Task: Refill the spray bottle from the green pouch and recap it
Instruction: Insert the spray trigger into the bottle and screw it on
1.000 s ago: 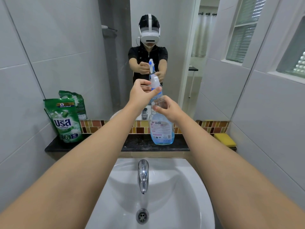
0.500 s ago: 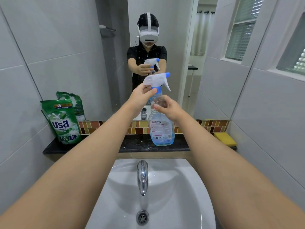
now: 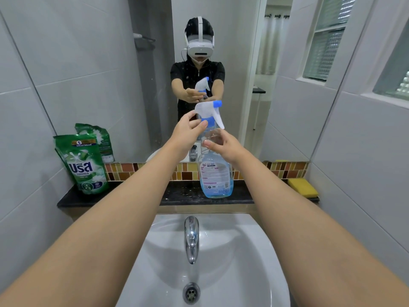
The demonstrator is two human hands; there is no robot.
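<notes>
Left hand [image 3: 188, 129] pinches the blue collar under the white trigger sprayer [image 3: 209, 111]; right hand [image 3: 223, 145] grips the spray bottle [image 3: 215, 173] neck, bottle standing on the dark table [image 3: 181, 193]. Well left of left hand: green pouch [image 3: 83, 162], label w/ large white script, orange "5" badge; small print unreadable.

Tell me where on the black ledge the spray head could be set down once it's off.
The widest bare stretch of the black ledge lies between the green pouch and the spray bottle. A narrower patch sits between the bottle and the yellow sponge. The ledge's ends are taken by pouch and sponge.
</notes>
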